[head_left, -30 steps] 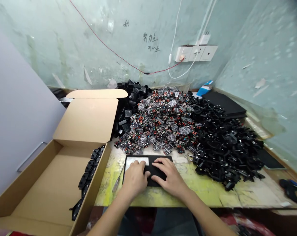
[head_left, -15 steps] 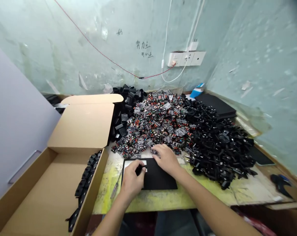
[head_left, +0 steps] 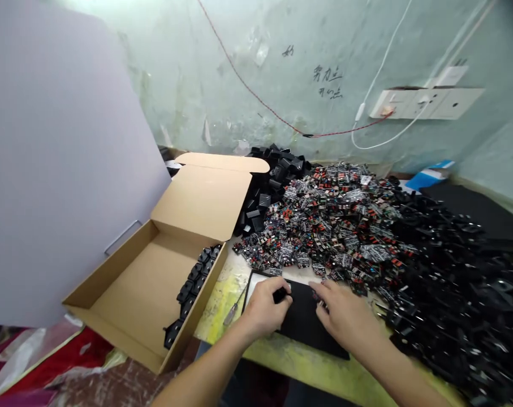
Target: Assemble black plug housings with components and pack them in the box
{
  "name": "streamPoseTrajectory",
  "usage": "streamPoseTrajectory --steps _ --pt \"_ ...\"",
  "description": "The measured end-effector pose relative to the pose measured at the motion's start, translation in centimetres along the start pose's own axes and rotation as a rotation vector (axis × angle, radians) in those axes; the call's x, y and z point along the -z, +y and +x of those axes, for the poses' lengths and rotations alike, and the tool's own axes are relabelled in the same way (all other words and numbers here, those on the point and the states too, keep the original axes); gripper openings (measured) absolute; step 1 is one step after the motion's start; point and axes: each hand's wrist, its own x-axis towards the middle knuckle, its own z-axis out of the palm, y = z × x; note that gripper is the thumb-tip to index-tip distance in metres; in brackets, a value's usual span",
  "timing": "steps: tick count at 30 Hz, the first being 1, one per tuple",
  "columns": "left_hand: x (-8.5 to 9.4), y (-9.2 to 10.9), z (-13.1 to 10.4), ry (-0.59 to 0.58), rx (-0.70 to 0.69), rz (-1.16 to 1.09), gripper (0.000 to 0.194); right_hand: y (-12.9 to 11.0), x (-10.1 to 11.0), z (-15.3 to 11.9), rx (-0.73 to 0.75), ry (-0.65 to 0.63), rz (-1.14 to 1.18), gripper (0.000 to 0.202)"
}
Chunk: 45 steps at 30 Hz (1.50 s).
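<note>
My left hand (head_left: 267, 305) is closed around a small black plastic housing (head_left: 281, 293), above the left part of a black mat (head_left: 311, 325). To its right, my right hand (head_left: 345, 316) is over the mat, thumb and fingers bent around a small circuit board (head_left: 319, 298) that is mostly hidden. Beyond both hands spreads a heap of small circuit boards (head_left: 319, 220) with red and silver parts. A screwdriver (head_left: 233, 311) with a clear handle lies left of the mat.
An open cardboard box (head_left: 129, 282) on the left holds a row of black assembled units (head_left: 192, 288). Black plastic parts (head_left: 460, 294) are heaped at right, and black casings (head_left: 277, 169) behind the box. A socket strip (head_left: 428, 103) with cables is on the wall.
The view has turned left, so everything sits further right. My right hand has drawn back from the heap's edge to over the mat with a small circuit board. My left hand keeps its hold.
</note>
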Motion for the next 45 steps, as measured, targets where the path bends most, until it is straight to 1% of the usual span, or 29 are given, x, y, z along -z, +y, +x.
streamPoseTrajectory --steps 2,4,6,8,9,11,13,14,16,17,19,21,22,23,25,27,30,35,38,41,45 --pt "-0.2 0.0 0.2 -0.016 0.009 -0.008 0.007 -0.7 -0.7 -0.8 0.012 -0.057 0.065 0.039" --pt "0.1 0.0 0.3 -0.014 0.011 -0.020 0.007 -1.1 -0.7 -1.1 0.022 -0.124 0.184 0.043" --pt "0.7 0.0 0.3 0.001 -0.001 -0.029 0.007 -1.2 0.2 -0.7 0.061 -0.193 0.261 0.054" --pt "1.4 0.0 0.5 0.016 -0.026 -0.032 0.007 -0.9 1.7 0.1 0.143 -0.240 0.262 0.063" --pt "1.8 0.1 0.6 0.016 -0.037 -0.030 0.007 -0.7 2.4 0.6 0.193 -0.250 0.245 0.064" --pt "2.4 0.3 1.0 0.003 -0.053 -0.018 0.008 -0.2 3.6 1.6 0.287 -0.263 0.230 0.059" --pt "2.8 0.8 1.2 -0.023 -0.076 -0.003 0.009 0.2 4.0 2.4 0.333 -0.282 0.260 0.050" --pt "2.9 1.1 1.3 -0.034 -0.089 0.001 0.010 0.5 4.0 2.6 0.319 -0.282 0.293 0.046" --pt "3.0 1.7 1.4 -0.045 -0.110 -0.003 0.010 0.9 3.6 2.9 0.205 -0.257 0.412 0.039" --pt "3.0 2.0 1.4 -0.047 -0.115 -0.008 0.011 1.2 3.4 2.8 0.112 -0.237 0.513 0.037" --pt "2.9 2.4 1.3 -0.054 -0.120 -0.020 0.011 1.6 3.0 2.5 -0.081 -0.223 0.831 0.041" --pt "2.9 2.9 1.4 -0.067 -0.126 -0.032 0.011 1.9 2.8 2.0 -0.226 -0.282 1.243 0.051" --pt "2.9 3.2 1.4 -0.072 -0.135 -0.034 0.011 2.0 2.8 1.6 -0.271 -0.331 1.435 0.055" --pt "2.9 3.6 1.4 -0.076 -0.149 -0.030 0.011 2.0 2.9 1.3 -0.302 -0.383 1.592 0.057" --pt "3.0 4.4 1.6 -0.078 -0.193 -0.005 0.012 1.8 3.1 0.6 -0.338 -0.455 1.781 0.058" --pt "3.1 5.4 1.7 -0.100 -0.251 0.033 0.014 1.6 3.2 0.1 -0.351 -0.478 1.866 0.056" --pt "3.1 6.6 1.8 -0.163 -0.327 0.090 0.017 1.3 3.1 -0.2 -0.371 -0.503 1.935 0.056" --pt "2.5 7.5 1.6 -0.222 -0.403 0.187 0.019 1.0 2.9 -0.2 -0.383 -0.516 1.992 0.054" --pt "2.1 7.7 1.5 -0.255 -0.418 0.228 0.019 0.8 2.9 -0.3 -0.379 -0.518 2.004 0.055" --pt "2.0 8.1 1.3 -0.278 -0.412 0.277 0.019 0.7 2.9 -0.5 -0.389 -0.507 2.000 0.051" --pt "1.2 8.3 0.7 -0.248 -0.414 0.410 0.020 0.4 2.7 -0.7 -0.410 -0.479 2.004 0.049"
